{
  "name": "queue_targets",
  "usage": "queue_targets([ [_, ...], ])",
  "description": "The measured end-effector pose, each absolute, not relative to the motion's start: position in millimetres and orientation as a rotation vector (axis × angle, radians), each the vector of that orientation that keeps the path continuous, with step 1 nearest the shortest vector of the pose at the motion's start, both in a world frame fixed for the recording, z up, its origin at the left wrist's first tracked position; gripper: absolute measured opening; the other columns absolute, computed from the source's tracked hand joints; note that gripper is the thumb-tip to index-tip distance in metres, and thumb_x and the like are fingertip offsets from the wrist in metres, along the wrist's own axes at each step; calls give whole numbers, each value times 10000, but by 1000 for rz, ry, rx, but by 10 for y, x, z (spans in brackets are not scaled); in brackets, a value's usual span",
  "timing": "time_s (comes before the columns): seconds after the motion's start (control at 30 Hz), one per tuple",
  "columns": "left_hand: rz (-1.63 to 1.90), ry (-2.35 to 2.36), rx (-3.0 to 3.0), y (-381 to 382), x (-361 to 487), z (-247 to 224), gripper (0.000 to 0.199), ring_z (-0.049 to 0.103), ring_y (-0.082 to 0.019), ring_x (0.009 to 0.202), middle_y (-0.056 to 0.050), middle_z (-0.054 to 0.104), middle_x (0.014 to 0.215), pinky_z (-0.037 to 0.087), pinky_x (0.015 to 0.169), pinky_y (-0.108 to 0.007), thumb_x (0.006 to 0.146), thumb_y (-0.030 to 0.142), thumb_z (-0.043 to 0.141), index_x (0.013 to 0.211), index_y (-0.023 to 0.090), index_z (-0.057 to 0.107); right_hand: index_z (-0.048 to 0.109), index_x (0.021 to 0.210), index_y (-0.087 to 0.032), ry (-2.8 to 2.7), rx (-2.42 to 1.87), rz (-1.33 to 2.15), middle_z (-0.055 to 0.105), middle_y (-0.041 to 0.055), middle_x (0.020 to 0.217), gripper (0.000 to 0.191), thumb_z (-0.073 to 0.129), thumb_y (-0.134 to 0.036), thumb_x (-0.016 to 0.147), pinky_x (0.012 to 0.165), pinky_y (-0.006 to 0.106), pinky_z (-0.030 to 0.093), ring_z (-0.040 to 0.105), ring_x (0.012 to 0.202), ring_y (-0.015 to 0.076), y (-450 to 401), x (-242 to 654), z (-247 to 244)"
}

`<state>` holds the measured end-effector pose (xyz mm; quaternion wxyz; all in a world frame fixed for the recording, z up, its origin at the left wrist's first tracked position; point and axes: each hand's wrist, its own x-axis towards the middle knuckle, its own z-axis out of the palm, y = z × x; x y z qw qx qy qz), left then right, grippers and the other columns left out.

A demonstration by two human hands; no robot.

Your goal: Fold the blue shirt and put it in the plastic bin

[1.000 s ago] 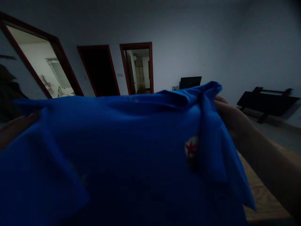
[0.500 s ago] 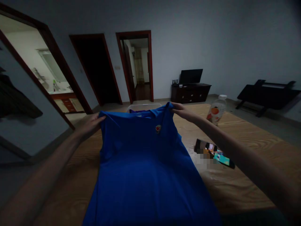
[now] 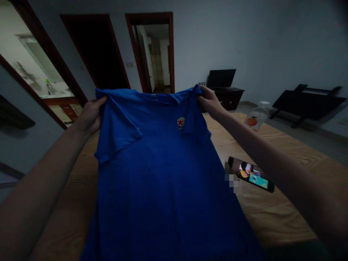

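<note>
A blue T-shirt hangs stretched between my hands, its front with a small red-star badge facing me. My left hand is closed on the shoulder at the left, and the left sleeve flops inward over the chest. At the other shoulder, my right hand pinches the cloth, with the sleeve drooping beside the badge. The lower part of the shirt spreads toward me and runs out of the bottom of the view.
On the wooden table, a phone with a lit screen lies by my right forearm. A clear plastic bottle stands behind that arm. Farther back are a TV on a dark cabinet and a folded black table.
Both hands have risen with the shirt, and its shoulders are spread a little wider. The sleeves now hang over the front. The clear container behind the shirt is now hidden. My view has tilted down slightly.
</note>
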<state>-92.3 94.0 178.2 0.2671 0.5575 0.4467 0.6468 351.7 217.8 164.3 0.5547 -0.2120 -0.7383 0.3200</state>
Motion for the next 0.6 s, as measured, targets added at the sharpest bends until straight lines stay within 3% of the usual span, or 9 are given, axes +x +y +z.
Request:
queue_targets([
  [0.17, 1747, 1156, 1410, 792, -896, 1794, 290, 666, -223, 1369, -98, 791, 1324, 484, 1262, -478, 1084, 207, 653, 1290, 13, 587, 675, 1122, -228, -1863, -437, 614, 716, 26, 1058, 186, 673, -246, 937, 1089, 449, 564, 671, 1113, 248, 2190, 3581, 1601],
  [0.27, 1704, 1192, 1482, 748, -896, 1853, 407, 562, -319, 1483, -152, 713, 1459, 431, 1246, -616, 1116, 184, 575, 1430, -63, 499, 673, 1147, -225, -1919, -458, 611, 717, 27, 1082, 198, 655, -223, 949, 1099, 446, 562, 671, 1127, 241, 2199, 3620, 1597],
  [0.37, 1667, 1301, 1530, 836, -879, 2021, 499, 444, -389, 1544, -162, 618, 1576, 399, 1193, -682, 1131, 165, 497, 1543, -92, 378, 674, 1120, -212, -1926, -445, 607, 719, 23, 1063, 191, 654, -183, 932, 1121, 458, 548, 670, 1107, 233, 2312, 3611, 1686],
  [0.5, 1619, 1300, 1602, 996, -838, 2244, 586, 347, -376, 1588, -102, 486, 1698, 450, 1161, -580, 1153, 286, 471, 1637, -5, 314, 660, 1037, -211, -1882, -498, 616, 719, 3, 996, 134, 659, -156, 914, 1132, 484, 538, 665, 1061, 220, 2489, 3583, 1842],
  [0.6, 1539, 1267, 1594, 940, -832, 2196, 580, 396, -344, 1570, -16, 528, 1674, 551, 1078, -465, 1160, 352, 451, 1664, 89, 337, 676, 1055, -198, -1865, -480, 680, 727, 11, 1018, 143, 694, -186, 913, 1145, 489, 528, 667, 1064, 217, 2428, 3635, 1854],
])
